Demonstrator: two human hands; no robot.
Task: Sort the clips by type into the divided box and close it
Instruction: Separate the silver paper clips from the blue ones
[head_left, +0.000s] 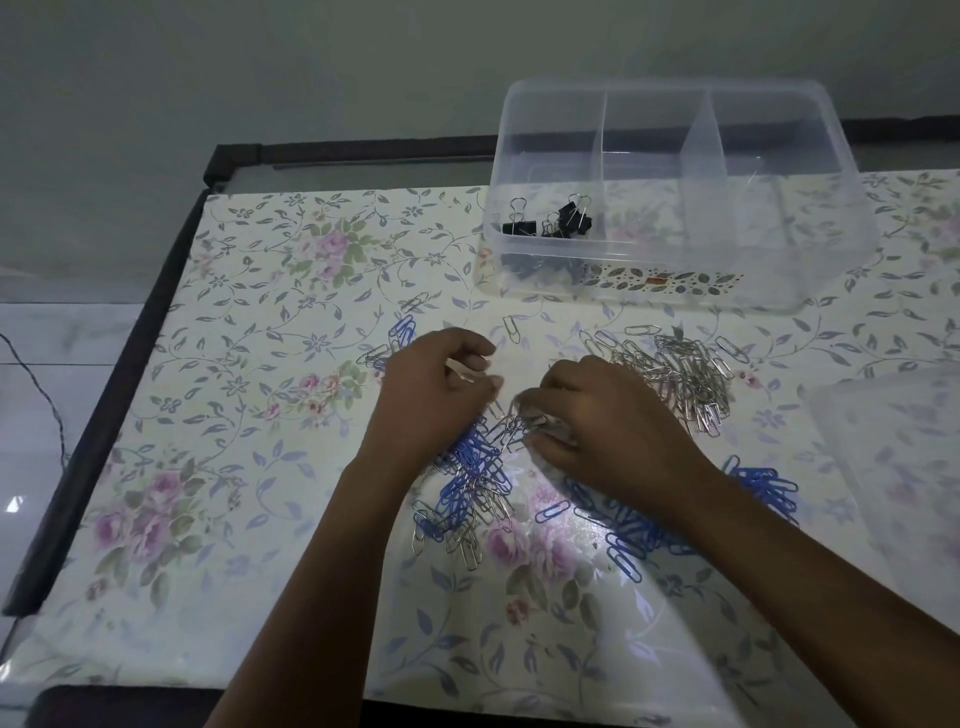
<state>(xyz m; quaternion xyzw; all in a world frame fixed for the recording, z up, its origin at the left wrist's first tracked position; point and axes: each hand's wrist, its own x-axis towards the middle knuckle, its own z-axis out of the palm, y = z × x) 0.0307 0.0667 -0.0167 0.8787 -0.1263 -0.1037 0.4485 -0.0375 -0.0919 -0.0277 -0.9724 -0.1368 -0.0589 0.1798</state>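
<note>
A clear divided box (810, 244) stands open at the back right, with black binder clips (550, 221) in its left compartment. Silver paper clips (680, 374) lie heaped to the right of my hands. A mixed heap of blue and silver clips (470, 493) lies between my forearms, and blue paper clips (769, 486) spread under and beyond my right wrist. My left hand (431, 387) is curled, and what it holds is unclear. My right hand (608, 415) grips a bunch of silver clips (524, 423) at the top of the mixed heap.
The table (260, 415) wears a floral plastic cover and has a dark frame along its left and back edges. A translucent lid (904, 457) lies at the right edge. A few stray clips (410, 325) lie left of my left hand. A cable runs over the floor at far left.
</note>
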